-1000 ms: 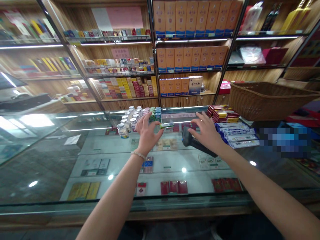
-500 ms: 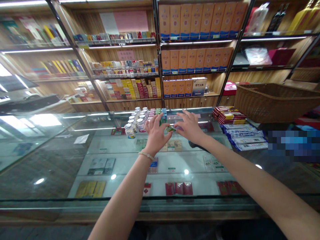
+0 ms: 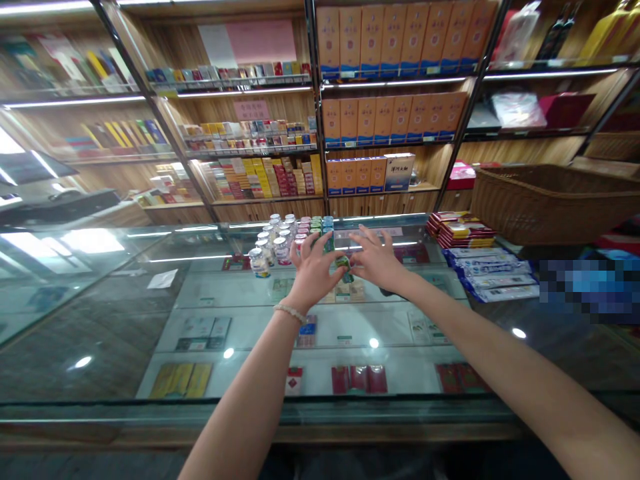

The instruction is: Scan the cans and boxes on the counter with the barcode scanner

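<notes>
Over the glass counter [image 3: 385, 319]: one green pack [image 3: 345, 268], roughly upright, pinched by left hand [image 3: 316, 270] and right hand [image 3: 377, 261] together; contact with the glass cannot be told. Apparently done: jars [image 3: 273, 244] grouped; pink, green and blue rows [image 3: 316, 225] standing beside them. Outstanding: this one pack, nearer the person than the rows, not yet released.

Shelves [image 3: 435, 157]: lit by white strips [image 3: 75, 102]. Glass counter [image 3: 380, 317]: broad glare [image 3: 94, 241] at left, round reflected spots [image 3: 374, 343] near. Outer edges: stretched, left side blurred. Right: pixelated patch [image 3: 590, 290]. Overall light: bright.
</notes>
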Demonstrator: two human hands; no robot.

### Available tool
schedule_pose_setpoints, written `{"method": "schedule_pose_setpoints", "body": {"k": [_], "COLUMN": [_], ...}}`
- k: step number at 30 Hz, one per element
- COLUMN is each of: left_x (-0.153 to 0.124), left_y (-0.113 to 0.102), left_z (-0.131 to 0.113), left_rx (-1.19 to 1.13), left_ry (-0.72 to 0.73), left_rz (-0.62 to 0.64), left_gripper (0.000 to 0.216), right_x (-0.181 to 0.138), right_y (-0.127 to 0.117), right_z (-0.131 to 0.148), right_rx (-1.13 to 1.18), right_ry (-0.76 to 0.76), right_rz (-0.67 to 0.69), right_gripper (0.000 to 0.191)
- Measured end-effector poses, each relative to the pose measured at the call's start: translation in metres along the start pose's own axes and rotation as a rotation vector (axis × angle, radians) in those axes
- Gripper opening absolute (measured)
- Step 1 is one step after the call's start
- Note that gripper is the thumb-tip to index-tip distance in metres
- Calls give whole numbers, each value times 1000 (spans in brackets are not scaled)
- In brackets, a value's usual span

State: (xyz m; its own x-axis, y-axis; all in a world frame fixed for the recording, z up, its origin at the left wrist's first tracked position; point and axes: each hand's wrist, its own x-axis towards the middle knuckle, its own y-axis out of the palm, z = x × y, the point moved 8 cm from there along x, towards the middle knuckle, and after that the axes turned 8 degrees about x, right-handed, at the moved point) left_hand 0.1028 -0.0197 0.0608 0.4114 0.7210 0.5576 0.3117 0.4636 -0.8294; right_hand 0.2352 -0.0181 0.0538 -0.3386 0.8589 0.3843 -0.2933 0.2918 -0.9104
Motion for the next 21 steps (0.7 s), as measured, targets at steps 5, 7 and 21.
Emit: {"method": "schedule_pose_setpoints", "body": {"k": [5,7,21], "left_x": [-1,-2,1], "left_y": [5,5,-24], "left_z": [-4,-6,12], "left_rx": [11,17,-26], "left_ry": [41,54,-123], "left_rz": [31,27,-190], "left_gripper": [34,34,40], "right_x": [-2,-4,3], "right_y": [5,6,-29], "right_z": [-6,-7,-13], "right_rx": [-5,-2,88], "right_ry": [6,6,65], "right_rz": [13,22,-58], "right_gripper": [14,14,22]}}
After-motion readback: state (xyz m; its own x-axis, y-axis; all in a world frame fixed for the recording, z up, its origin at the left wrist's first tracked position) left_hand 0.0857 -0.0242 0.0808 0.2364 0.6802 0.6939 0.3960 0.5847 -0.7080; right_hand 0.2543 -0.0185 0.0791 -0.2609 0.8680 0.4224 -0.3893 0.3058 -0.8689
